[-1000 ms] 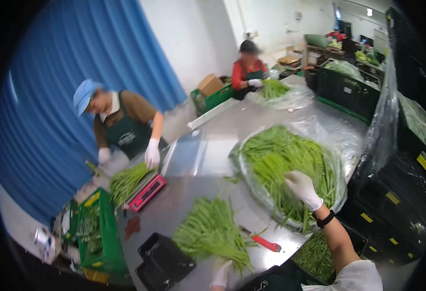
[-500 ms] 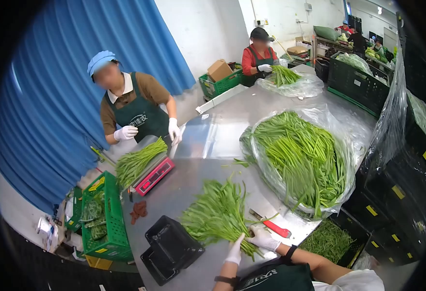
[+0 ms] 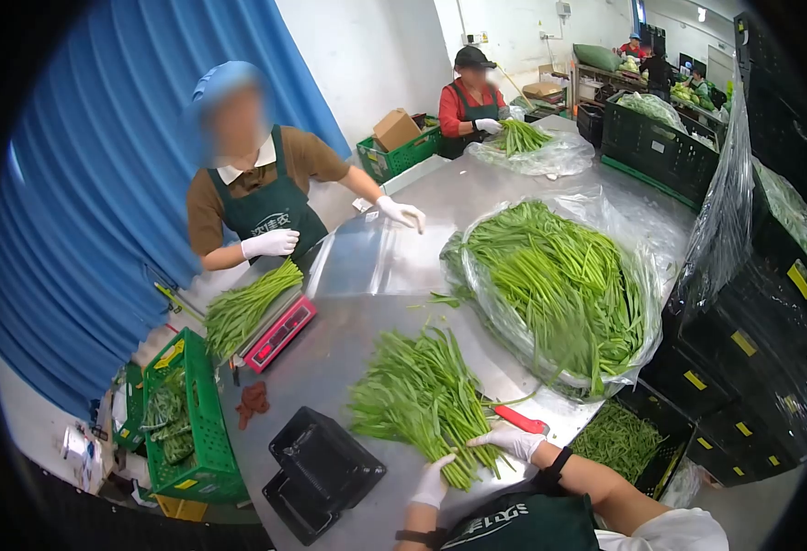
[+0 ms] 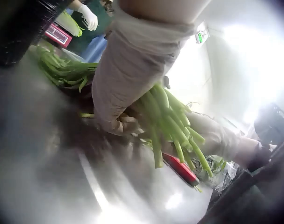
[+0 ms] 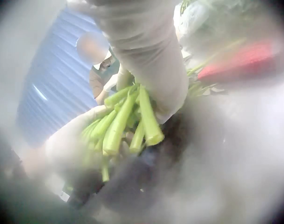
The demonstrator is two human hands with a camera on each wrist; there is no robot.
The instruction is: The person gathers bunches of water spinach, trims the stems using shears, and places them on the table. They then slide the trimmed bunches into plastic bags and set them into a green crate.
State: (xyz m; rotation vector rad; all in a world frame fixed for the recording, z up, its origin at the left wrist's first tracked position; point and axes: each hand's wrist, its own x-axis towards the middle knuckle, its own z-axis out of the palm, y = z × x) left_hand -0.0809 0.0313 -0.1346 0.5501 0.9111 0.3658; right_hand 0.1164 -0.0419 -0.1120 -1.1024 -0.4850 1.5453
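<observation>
A bunch of long-stemmed leafy greens (image 3: 419, 390) lies on the metal table in front of me, leaves pointing away and cut stem ends toward me. My white-gloved left hand (image 3: 431, 482) grips the stems from the left side; in the left wrist view its fingers curl round the stalks (image 4: 172, 123). From the right, my gloved right hand (image 3: 511, 441) holds the same stems, its fingers bent round them in the right wrist view, with cut ends (image 5: 115, 133) sticking out. A red-handled knife (image 3: 521, 419) lies just beyond my right hand, its blade mostly hidden by greens.
Black plastic trays (image 3: 321, 464) stand left of the bunch. A large open plastic bag of greens (image 3: 559, 285) sits at the right. Across the table, a person in an apron (image 3: 270, 216) stands by a red scale (image 3: 279, 332) loaded with greens. Black crates (image 3: 743, 367) are stacked at right.
My right hand has come from the bagged greens down to the bunch's stems, joining the left hand. The person by the scale has straightened and stretched an arm over the table.
</observation>
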